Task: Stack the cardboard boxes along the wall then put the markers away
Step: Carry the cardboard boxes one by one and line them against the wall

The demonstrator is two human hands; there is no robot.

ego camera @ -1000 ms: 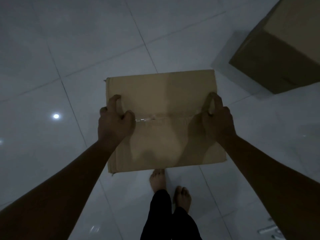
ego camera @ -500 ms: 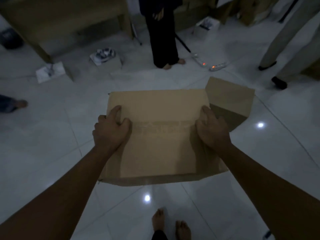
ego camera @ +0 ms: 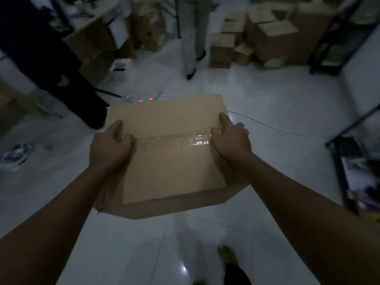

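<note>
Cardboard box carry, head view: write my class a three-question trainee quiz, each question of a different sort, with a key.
1. True or false: one hand alone holds the taped cardboard box.
2. Where do the two red lights glow? A) on the floor beyond the box B) on the box C) on the black shelf frame
3. Fill in: shiny ___ runs across the box top.

Key: 1 false, the left hand and the right hand both grip it; 2 A; 3 tape.

The large tan cardboard box (ego camera: 172, 161) has a matt, papery surface, plain and unprinted. A strip of clear glossy plastic tape (ego camera: 181, 140) runs across its top seam and catches the light near its right end. The white tiled floor (ego camera: 277, 112) below is smooth and glossy, mirroring a lamp. The stacked brown cardboard boxes (ego camera: 267, 38) at the back look equally matt.
</note>
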